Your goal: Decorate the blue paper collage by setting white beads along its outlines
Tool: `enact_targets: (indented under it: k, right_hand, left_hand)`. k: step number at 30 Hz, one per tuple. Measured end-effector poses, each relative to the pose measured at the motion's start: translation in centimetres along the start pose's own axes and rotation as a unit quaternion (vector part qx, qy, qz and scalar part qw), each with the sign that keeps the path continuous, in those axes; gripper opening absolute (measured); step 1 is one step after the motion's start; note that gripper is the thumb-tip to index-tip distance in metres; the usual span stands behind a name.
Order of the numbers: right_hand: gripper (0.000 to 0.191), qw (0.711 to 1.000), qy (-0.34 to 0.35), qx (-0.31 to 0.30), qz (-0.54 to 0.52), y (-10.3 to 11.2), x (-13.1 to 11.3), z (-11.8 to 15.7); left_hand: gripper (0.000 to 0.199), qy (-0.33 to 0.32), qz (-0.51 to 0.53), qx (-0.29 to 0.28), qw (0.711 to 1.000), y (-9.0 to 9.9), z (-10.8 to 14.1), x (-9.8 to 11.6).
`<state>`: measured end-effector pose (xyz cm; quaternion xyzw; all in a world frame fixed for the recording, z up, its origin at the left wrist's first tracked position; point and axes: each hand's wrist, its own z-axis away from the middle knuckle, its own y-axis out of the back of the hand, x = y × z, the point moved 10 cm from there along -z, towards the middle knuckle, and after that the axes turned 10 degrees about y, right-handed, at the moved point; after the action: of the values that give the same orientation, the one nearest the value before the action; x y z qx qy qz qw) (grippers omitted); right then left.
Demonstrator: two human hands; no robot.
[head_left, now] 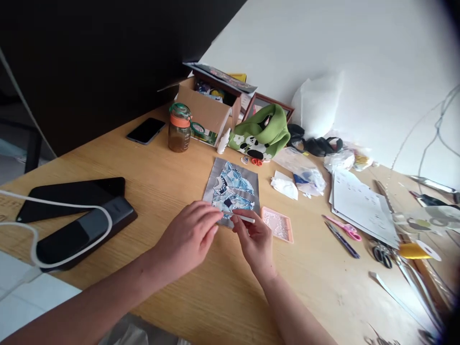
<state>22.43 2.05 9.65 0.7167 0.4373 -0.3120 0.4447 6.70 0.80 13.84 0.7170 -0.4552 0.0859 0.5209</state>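
In front of me lies a grey fabric-like sheet (254, 178) with a blue and white dress design (235, 184) edged in small pale dots. My right hand (257, 242) is closed in a pinch round a slim white stick (246, 219), held over the sheet's near edge. My left hand (189, 235) is beside it, fingers pressed together near the stick's far end; whatever is between those fingertips is hidden. Close to my right hand, a shallow pink tray (292, 235) holds tiny clear bits.
Behind the sheet stand a jar (178, 132), a cardboard box (204, 112), a white bottle (223, 142) and a green panda bag (260, 134). Phones (145, 131) and a cabled power bank (86, 232) lie left. Crumpled tissue (284, 186), papers (361, 203), pink scissors (347, 227) and a pen (341, 238) lie right.
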Motion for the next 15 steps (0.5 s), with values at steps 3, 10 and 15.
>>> enact_targets:
  k: [3,10,15]
  right_hand:
    - [0.019,1.0,-0.009,-0.009,0.003,0.1,1.2,0.6]
    - [0.02,0.996,0.073,-0.021,0.035,0.4,1.5,1.4]
    - [0.028,0.992,0.081,-0.054,0.076,-0.2,1.4,0.8]
  left_hand:
    - [0.024,-0.021,0.002,-0.033,0.999,-0.2,1.0,1.8]
    - [0.024,-0.037,-0.013,-0.125,0.991,-3.1,3.5,0.1]
    - [0.026,-0.029,-0.033,-0.121,0.992,-2.6,2.1,-0.8]
